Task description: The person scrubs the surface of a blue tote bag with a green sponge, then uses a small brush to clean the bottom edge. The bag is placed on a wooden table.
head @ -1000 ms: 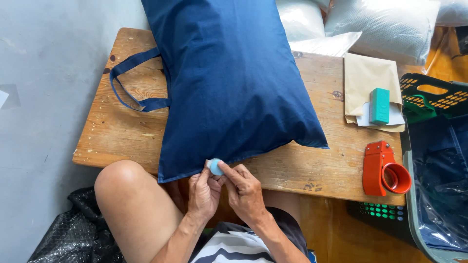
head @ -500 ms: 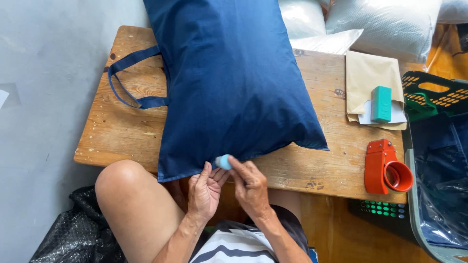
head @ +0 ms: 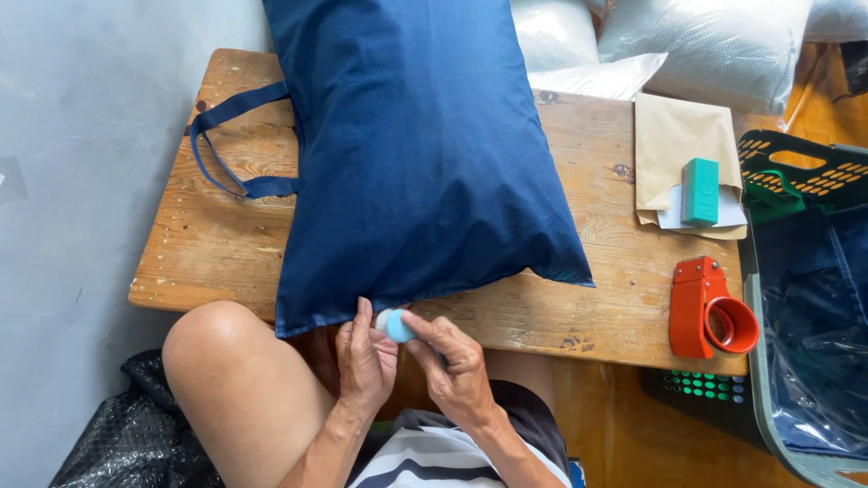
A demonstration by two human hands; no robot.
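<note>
Where both hands meet, small blue object (head: 394,325) pinched between left hand (head: 364,360), right hand (head: 457,364)

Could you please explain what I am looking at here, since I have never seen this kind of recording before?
There is no machine here: a person wears a camera on the head, so the one picture looks straight down at their own two bare hands and a bare knee. The left hand and the right hand meet at the near edge of a worn wooden table. Together they pinch a small round light-blue object, right at the bottom hem of a large dark-blue fabric bag with loop handles; what the object is cannot be told. Further right on the table lie a tan paper envelope, a small teal block resting on white paper, and an orange tape dispenser. Beyond the table's right edge stands a green plastic basket, and white plastic-wrapped pillows sit behind.
</note>
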